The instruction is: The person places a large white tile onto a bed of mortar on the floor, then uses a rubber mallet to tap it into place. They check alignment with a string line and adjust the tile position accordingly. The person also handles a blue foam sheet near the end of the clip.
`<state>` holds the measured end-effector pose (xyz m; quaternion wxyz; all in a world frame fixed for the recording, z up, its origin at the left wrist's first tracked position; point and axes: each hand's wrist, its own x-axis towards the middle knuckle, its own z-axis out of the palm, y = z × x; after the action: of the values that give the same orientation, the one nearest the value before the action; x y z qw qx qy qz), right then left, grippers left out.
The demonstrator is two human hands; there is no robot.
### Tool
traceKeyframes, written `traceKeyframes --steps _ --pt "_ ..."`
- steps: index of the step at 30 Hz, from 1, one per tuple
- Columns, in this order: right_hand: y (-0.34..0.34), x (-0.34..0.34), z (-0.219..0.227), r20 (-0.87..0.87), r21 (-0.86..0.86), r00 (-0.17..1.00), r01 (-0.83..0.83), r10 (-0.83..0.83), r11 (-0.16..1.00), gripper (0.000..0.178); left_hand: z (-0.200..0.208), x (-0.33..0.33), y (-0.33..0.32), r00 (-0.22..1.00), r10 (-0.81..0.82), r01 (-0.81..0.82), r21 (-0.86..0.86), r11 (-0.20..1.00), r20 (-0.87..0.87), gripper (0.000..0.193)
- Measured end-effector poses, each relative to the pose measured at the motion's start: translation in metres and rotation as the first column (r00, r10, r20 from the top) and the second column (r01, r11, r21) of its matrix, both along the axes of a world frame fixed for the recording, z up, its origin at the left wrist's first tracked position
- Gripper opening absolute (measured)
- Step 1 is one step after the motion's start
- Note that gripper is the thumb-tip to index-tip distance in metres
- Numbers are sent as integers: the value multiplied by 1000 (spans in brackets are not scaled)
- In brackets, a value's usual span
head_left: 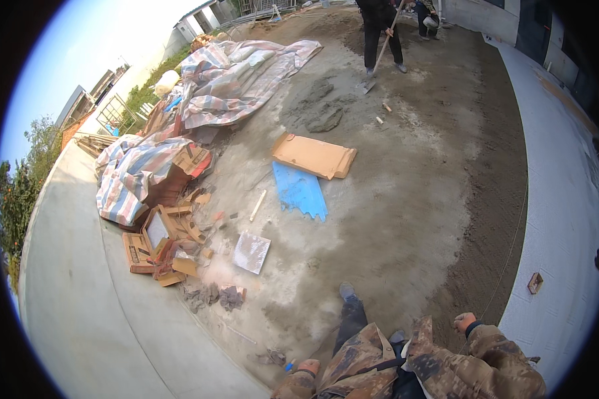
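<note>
My right hand (464, 322) is at the lower right, in front of my camouflage jacket (446, 366), with its fingers curled in. Whether anything is inside them is too small to make out. My left hand (308, 366) hangs low beside my left leg, its fingers mostly hidden. Right by it is a small blue object (289, 366), and I cannot tell whether the hand touches it. A crumpled grey cloth (270, 358) lies on the ground close by. My shoe (347, 290) stands on the rough grey ground.
A flat cardboard box (314, 155) and blue sheet (298, 189) lie ahead, with a square tile (251, 252) nearer. Torn cartons (140, 253) and striped tarpaulins (246, 73) line the left. Far off, a person (383, 33) holds a shovel (370, 85) by wet mortar (319, 106). Pale paving (559, 199) runs along the right.
</note>
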<state>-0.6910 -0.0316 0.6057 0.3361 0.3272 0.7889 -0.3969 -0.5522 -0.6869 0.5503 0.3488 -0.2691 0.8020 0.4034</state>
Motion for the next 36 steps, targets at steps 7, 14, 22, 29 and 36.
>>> traceKeyframes --steps 7,14,22,29,36 --pt "-114 -171 1 -26 -84 998 -63 61 994 24 -37 -97 -75 586 -726 808 -185 560 360 33" --pt "-192 -290 4 117 -178 992 -31 53 984 33 -12 -343 -158 947 284 -300 -91 950 -152 21" --pt "-220 -476 -47 105 -177 965 -221 242 959 32 22 -535 -175 806 531 -493 198 847 -262 20" --pt "-267 -670 -43 -105 -157 962 -268 254 951 33 0 -501 -151 923 365 -358 -78 931 121 31" --pt "-327 -773 -41 -173 -109 930 -344 323 933 33 3 -535 -186 955 98 -61 -139 988 281 41"
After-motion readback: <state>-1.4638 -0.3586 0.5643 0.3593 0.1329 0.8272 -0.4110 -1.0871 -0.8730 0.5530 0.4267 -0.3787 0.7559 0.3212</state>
